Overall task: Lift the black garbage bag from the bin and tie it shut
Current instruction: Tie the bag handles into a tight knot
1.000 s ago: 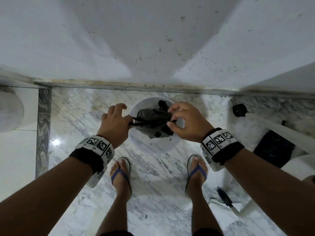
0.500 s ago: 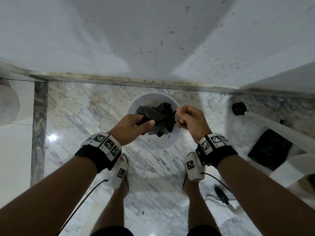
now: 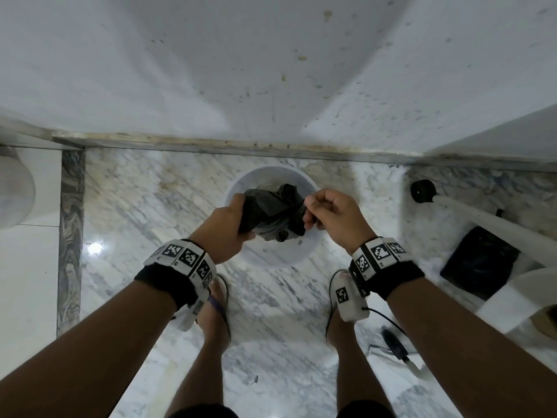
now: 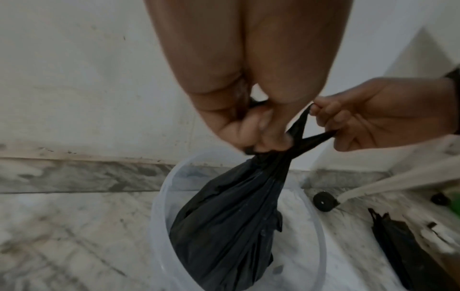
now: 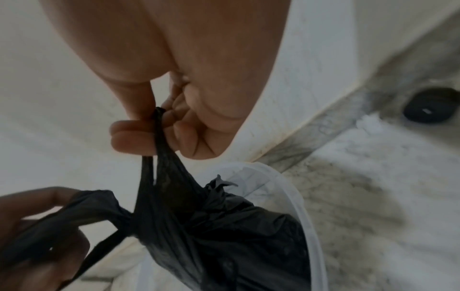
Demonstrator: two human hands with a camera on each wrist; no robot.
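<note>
Gripping the gathered neck of the crumpled black plastic garbage bag (image 3: 272, 212), the left hand (image 3: 224, 227) has its fingers curled tight round the bunched film, while the right hand (image 3: 333, 218) pinches a thin twisted strip of the bag's top between thumb and curled fingers (image 5: 132, 133). The bag hangs from both hands with its lower part still inside the round translucent white plastic bin (image 3: 271, 257), which stands on the grey-veined white marble floor (image 3: 144, 212) close to the stained white wall (image 3: 211, 70). Compared with a second ago, when both hands drew two strips apart sideways over the bin, the hands now sit closer in and lower, the left having shifted from a strip end to the neck itself, and the strips cross just beside the left fingers (image 4: 271, 135). Judgement: the tie is under way but not secured; the left wrist view shows crossed strips rather than a cinched knot, though blur prevents certainty. The lift is partial, as the bag has not cleared the rim (image 4: 321, 226). The next move likely calls for pulling the right-hand strip through and tightening it, and thin stretched film may tear under a sharp pull. A second dark bag (image 3: 479, 260) lies on the floor to the right, well apart, beside a pale leg with a black rubber foot (image 3: 422, 191).
</note>
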